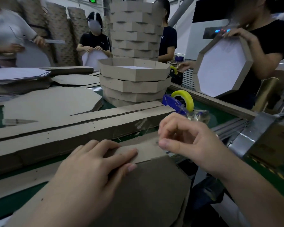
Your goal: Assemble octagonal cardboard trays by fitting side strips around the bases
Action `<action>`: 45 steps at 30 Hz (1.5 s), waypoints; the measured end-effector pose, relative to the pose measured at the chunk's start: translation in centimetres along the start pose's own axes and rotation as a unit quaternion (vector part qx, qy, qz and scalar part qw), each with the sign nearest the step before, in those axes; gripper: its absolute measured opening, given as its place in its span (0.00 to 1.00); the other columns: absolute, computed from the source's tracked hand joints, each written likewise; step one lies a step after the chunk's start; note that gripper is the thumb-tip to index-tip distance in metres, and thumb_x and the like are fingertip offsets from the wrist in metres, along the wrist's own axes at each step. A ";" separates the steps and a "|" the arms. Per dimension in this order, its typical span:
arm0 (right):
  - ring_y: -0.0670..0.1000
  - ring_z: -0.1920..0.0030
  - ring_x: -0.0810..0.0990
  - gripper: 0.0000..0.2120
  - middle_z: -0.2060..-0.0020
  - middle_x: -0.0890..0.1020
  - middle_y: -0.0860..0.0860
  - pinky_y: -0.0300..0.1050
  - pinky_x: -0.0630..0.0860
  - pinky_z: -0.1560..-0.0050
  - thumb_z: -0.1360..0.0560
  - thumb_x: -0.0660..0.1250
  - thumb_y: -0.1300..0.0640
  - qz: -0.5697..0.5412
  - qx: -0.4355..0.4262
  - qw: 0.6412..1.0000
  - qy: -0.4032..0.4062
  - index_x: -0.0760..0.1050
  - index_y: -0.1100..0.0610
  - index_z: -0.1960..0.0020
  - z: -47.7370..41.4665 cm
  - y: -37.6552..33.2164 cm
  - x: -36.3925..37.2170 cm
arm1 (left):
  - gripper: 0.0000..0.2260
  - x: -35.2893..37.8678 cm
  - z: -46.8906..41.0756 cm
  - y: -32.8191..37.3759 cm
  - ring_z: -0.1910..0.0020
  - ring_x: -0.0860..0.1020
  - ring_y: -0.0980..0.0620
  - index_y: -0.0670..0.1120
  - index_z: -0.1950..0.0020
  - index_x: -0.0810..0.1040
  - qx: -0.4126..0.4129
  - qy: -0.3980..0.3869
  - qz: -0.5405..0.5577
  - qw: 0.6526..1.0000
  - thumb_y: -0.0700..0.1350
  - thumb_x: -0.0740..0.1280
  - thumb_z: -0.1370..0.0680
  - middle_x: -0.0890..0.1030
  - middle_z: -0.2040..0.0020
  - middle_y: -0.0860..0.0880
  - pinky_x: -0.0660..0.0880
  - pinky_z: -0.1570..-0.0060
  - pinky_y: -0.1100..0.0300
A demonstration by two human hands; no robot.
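— Why do we press our left hand (95, 163) flat on the side strip (147, 151)?
— To hold it against the base (151, 185) at the counter (220, 112) edge. Our right hand (185, 141) curls; its grasp is unclear.

tape dispenser (179, 102) and tray stack (134, 84) block ahead.

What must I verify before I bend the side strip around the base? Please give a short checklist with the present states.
1. Left hand presses side strip onto base: ok.
2. Side strip aligned with base edge: cannot tell, the hand hides part.
3. Right hand free to bend: cannot tell; fingers curled, unclear whether they pinch something.
4. Tape dispenser stands on the table beyond the right hand: ok.
5. Spare strips lie behind the base: ok.
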State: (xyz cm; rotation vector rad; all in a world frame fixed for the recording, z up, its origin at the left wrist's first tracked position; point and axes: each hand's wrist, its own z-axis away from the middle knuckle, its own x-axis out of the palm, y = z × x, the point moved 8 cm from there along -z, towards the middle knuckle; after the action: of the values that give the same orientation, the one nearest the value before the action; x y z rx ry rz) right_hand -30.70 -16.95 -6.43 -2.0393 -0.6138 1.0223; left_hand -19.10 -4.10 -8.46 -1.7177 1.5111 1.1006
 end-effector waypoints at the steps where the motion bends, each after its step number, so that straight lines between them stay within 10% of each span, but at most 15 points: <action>1: 0.48 0.57 0.76 0.05 0.59 0.77 0.47 0.39 0.74 0.55 0.29 0.73 0.53 -0.011 0.006 1.000 0.003 0.78 0.49 0.61 0.2 -0.2 0.7 | 0.18 0.0 0.0 -0.1 0.58 0.79 0.51 0.63 0.43 0.81 -0.002 -0.003 0.004 1.000 0.61 0.54 0.24 0.81 0.53 0.56 0.76 0.65 0.56; 10: 0.40 0.80 0.66 0.10 0.79 0.73 0.46 0.31 0.61 0.79 0.42 0.75 0.46 -0.250 0.200 0.943 0.090 0.83 0.51 0.65 3.7 3.3 6.8 | 0.18 -0.5 0.5 -0.1 0.57 0.79 0.52 0.59 0.45 0.82 0.005 0.014 0.027 1.000 0.60 0.57 0.25 0.81 0.52 0.57 0.76 0.64 0.56; 18: 0.43 0.84 0.57 0.12 0.85 0.63 0.47 0.32 0.54 0.82 0.46 0.83 0.55 -0.338 0.262 0.873 0.237 0.81 0.57 0.72 5.3 5.1 8.8 | 0.18 -0.4 0.9 0.1 0.55 0.79 0.50 0.58 0.41 0.80 0.020 -0.003 0.031 0.999 0.58 0.57 0.25 0.80 0.50 0.56 0.78 0.62 0.52; 22: 0.43 0.84 0.56 0.16 0.84 0.61 0.48 0.32 0.53 0.82 0.50 0.74 0.44 -0.319 0.275 0.868 0.263 0.78 0.57 0.75 5.2 4.8 8.4 | 0.19 -0.2 0.8 0.3 0.54 0.79 0.48 0.56 0.40 0.81 0.025 -0.011 0.031 0.999 0.57 0.57 0.25 0.80 0.49 0.54 0.78 0.62 0.50; 31: 0.44 0.83 0.55 0.14 0.83 0.61 0.49 0.33 0.53 0.82 0.48 0.73 0.45 -0.308 0.306 0.870 0.235 0.78 0.56 0.77 5.6 4.8 8.4 | 0.14 -1.1 0.8 0.7 0.59 0.73 0.57 0.53 0.46 0.73 0.031 0.014 0.041 0.999 0.57 0.58 0.26 0.78 0.56 0.58 0.70 0.66 0.65; 45: 0.44 0.85 0.56 0.08 0.82 0.62 0.49 0.32 0.51 0.83 0.44 0.74 0.52 -0.384 0.370 0.843 0.075 0.79 0.54 0.76 6.5 6.0 9.7 | 0.20 -0.4 0.6 0.3 0.52 0.76 0.55 0.67 0.39 0.76 -0.001 -0.081 0.053 0.995 0.63 0.50 0.23 0.78 0.49 0.59 0.73 0.56 0.57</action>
State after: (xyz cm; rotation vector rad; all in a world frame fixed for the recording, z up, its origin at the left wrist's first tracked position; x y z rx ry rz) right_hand -30.10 -11.19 -18.16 -1.0128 -0.7180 0.4750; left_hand -19.53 -3.42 -8.34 -1.5243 1.5135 1.2655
